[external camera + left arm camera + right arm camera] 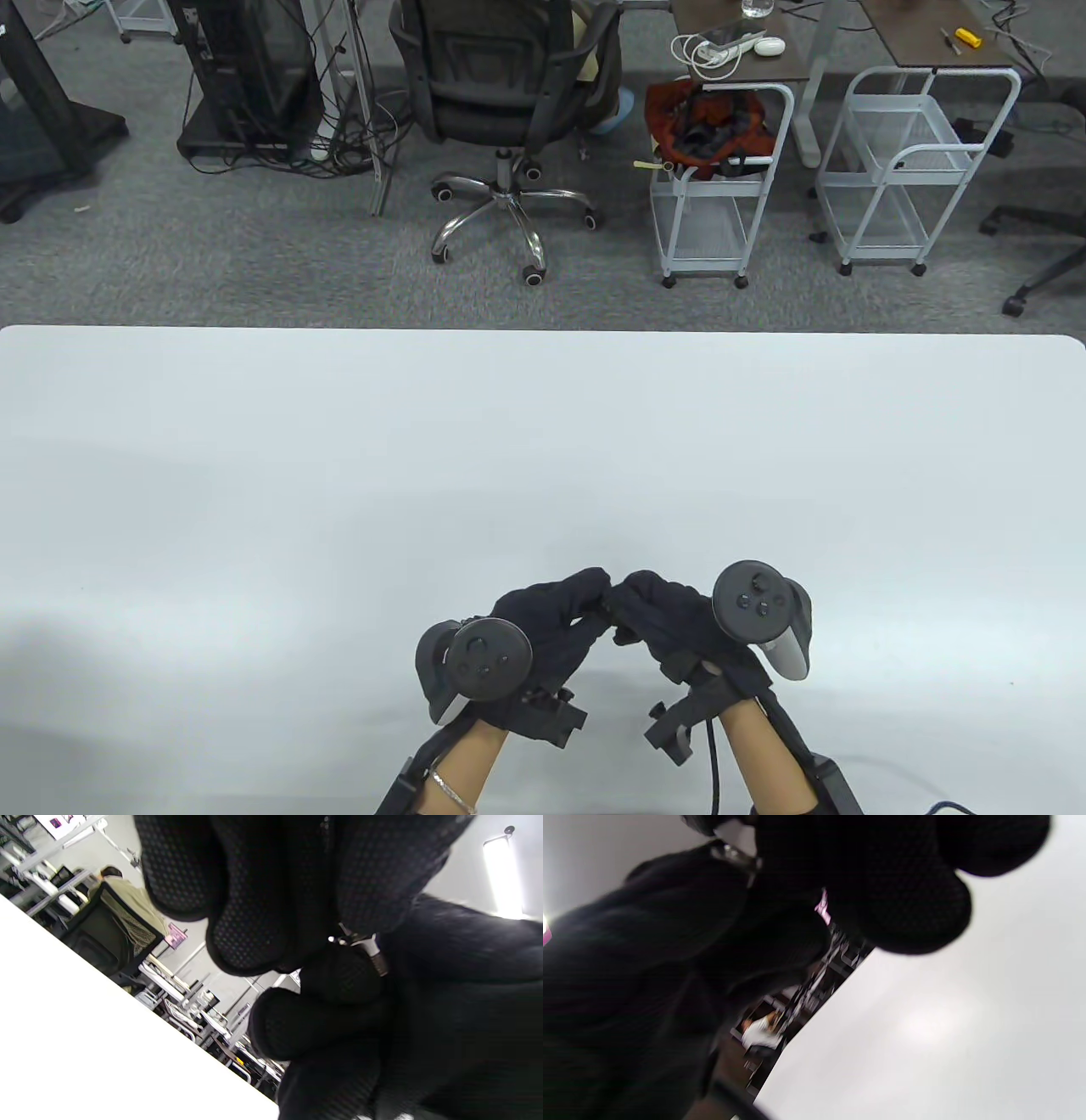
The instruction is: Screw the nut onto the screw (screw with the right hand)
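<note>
Both gloved hands meet fingertip to fingertip low over the white table (543, 441) near its front edge. My left hand (585, 598) and right hand (632, 598) pinch one small metal assembly between them; it is hidden in the table view. In the left wrist view, the silver nut (354, 940) sits at my left fingertips (250, 938). The threaded screw (379, 962) runs from the nut down into the right hand's glove (466, 984). In the right wrist view only a metal glint (734, 855) shows between the dark gloves.
The table's far edge (543, 331) borders grey carpet. Beyond it stand an office chair (509, 110) and two white wire carts (721, 195). A tracker sits on the back of each hand (484, 658), (755, 603).
</note>
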`<state>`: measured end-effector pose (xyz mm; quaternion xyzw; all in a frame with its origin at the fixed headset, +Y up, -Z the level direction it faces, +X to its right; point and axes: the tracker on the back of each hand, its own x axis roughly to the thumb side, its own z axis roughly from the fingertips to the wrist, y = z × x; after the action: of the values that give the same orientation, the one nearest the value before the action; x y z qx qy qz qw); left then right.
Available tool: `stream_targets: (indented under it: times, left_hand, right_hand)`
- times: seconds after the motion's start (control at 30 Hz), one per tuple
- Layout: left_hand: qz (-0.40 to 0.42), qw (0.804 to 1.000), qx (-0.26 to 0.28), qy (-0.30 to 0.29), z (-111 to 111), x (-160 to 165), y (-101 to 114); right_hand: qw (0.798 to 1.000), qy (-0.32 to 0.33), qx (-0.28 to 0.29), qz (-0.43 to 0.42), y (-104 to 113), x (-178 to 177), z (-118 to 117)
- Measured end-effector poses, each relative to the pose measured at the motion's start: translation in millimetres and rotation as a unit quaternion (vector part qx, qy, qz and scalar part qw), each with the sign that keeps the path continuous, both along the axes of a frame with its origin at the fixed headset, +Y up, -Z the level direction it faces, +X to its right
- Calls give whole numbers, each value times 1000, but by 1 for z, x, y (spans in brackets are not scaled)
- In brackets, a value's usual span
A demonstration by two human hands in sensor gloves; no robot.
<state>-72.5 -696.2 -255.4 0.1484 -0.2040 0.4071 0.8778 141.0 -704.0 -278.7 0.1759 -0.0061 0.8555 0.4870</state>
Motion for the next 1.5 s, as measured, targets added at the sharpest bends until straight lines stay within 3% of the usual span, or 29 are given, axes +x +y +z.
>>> stream_targets:
  times: [0.13, 0.2, 0.33, 0.4, 0.53, 0.63, 0.7, 0.87, 0.9, 0.97, 1.0, 1.2, 1.27, 1.33, 1.5]
  left_hand:
    - [4, 1000, 0, 10, 0, 0, 0]
    - [0, 1000, 5, 11, 0, -2, 1]
    - [12, 1000, 1, -2, 0, 1, -1]
    - [14, 1000, -2, -7, -1, 1, -1]
    - [1, 1000, 7, 5, 1, -1, 1]
    - [10, 1000, 9, 0, 2, -1, 2]
    - [23, 1000, -2, -7, 2, 1, 1]
    - [7, 1000, 9, 5, 2, 0, 2]
    - [7, 1000, 11, 6, 3, 0, 2]
    - [10, 1000, 10, -3, 3, 2, 2]
    - [11, 1000, 9, -4, 2, 2, 1]
    - [11, 1000, 11, 6, 2, 0, 2]
    - [11, 1000, 15, 3, 3, 1, 3]
    - [18, 1000, 10, -6, 3, 2, 2]
    - [18, 1000, 12, 4, 3, 0, 3]
  right_hand:
    - [998, 56, -21, 6, 3, 1, 0]
    - [993, 97, -64, 10, 3, 0, -1]
    - [1000, 0, 6, -12, 2, 2, 0]
    - [1000, 10, -2, -1, 3, 4, 0]
    - [993, 96, -69, 9, 3, 2, -1]
    - [1000, 20, -3, -2, 6, 2, 1]
    - [1000, -2, 11, -2, 7, 2, 2]
    - [993, 96, -68, 9, 6, 3, 0]
    - [995, 83, -53, 7, 6, 3, 0]
    - [1000, -11, 16, -13, 4, 3, 1]
    - [1000, -16, 18, -14, 4, 2, 1]
    - [993, 97, -68, 3, 8, 2, 1]
    - [999, 41, -4, 3, 8, 2, 1]
    - [1000, -6, 18, -7, 8, 3, 2]
    - [993, 97, -61, -5, 9, 3, 1]
